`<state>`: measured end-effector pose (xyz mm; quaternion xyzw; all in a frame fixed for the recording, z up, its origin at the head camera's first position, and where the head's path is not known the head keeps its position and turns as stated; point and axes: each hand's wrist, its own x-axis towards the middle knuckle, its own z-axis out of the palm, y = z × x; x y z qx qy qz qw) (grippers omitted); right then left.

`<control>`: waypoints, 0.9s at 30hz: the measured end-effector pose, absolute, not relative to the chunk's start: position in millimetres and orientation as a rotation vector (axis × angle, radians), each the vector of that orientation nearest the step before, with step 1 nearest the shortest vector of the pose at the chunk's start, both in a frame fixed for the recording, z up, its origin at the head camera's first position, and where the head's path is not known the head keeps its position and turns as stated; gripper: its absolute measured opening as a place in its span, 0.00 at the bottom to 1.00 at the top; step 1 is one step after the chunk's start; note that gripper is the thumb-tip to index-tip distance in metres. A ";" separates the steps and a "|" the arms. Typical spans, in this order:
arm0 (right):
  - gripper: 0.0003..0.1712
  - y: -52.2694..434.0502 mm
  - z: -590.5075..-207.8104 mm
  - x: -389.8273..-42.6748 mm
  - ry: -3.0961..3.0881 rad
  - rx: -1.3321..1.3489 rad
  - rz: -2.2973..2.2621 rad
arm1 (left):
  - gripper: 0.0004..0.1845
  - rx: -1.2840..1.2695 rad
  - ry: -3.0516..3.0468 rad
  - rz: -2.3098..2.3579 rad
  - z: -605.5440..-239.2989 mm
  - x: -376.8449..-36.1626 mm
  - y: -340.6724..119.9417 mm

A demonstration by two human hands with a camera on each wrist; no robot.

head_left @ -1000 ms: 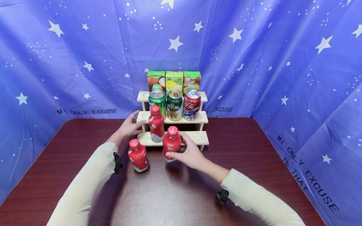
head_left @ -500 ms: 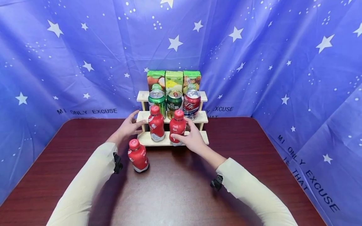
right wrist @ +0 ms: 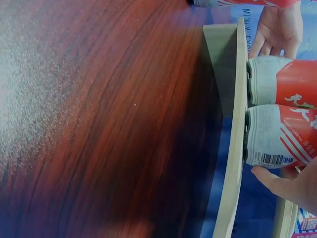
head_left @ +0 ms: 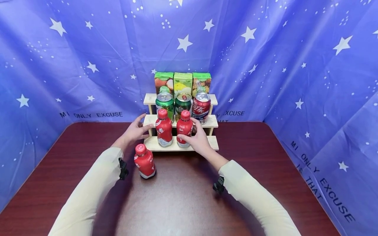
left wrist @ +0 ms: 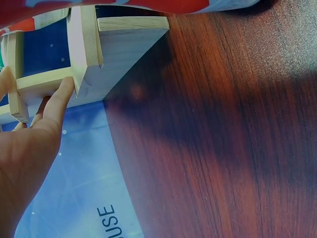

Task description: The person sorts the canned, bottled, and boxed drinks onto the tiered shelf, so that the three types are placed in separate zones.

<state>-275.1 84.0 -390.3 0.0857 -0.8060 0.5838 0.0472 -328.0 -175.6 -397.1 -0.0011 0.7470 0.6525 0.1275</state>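
Observation:
My right hand holds a red drink bottle upright at the lowest step of a wooden tiered rack. In the right wrist view the bottle's pale base is right at the step's surface, with my thumb beside its label. Close beside it, a second red bottle stands on the same step. My left hand rests with extended fingers against the rack's left side; the left wrist view has a fingertip on the wooden frame. A third red bottle stands on the table, below my left hand.
Three drink cans, including a red one, line the middle step. Three juice cartons, one with a pear, stand on the top step. A blue star-printed curtain hangs behind the dark red wooden table.
My right hand has carried its bottle from over the table up and back to the lowest step, beside the other bottle. My left hand has stayed at the rack's side.

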 end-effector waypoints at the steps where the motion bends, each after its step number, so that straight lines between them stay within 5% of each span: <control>1: 0.47 83.8 -389.7 -275.2 -2.455 0.259 1.774 | 0.41 -0.002 2.179 1.898 -396.9 -328.3 -175.4; 27: 0.50 86.9 -397.7 -273.9 -2.424 0.292 1.715 | 0.42 -0.013 2.170 1.893 -397.5 -331.2 -176.5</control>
